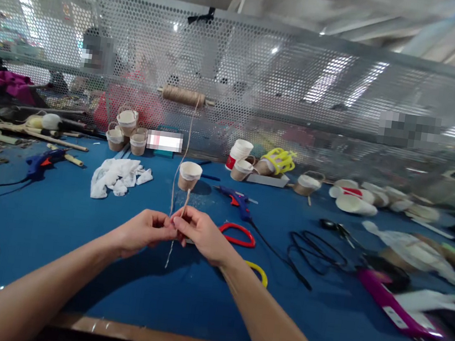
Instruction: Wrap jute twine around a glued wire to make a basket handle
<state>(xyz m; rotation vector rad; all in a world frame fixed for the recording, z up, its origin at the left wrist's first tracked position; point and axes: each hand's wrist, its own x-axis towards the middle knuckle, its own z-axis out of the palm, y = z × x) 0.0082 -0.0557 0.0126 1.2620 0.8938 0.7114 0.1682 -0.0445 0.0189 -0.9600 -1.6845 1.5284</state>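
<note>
My left hand (144,232) and my right hand (202,235) meet over the middle of the table, fingertips pinched together on twine (188,143). The strand comes down from a spool (182,96) on the mesh panel, and a thin pale end dangles below my fingers. Just beyond them is a small paper cup (190,177) with a brown wrapped lower part and a white rim. A short piece of twine runs from its base towards my right hand. Under my right hand lie scissors with red (239,235) and yellow handles, partly hidden by my wrist.
A blue glue gun (240,203) with its cord lies right of the cup; another glue gun (42,162) is at left. Crumpled white cloth (115,175), several small handled baskets (127,121) and loose cups (353,201) stand around. A perforated metal panel (241,66) closes off the back.
</note>
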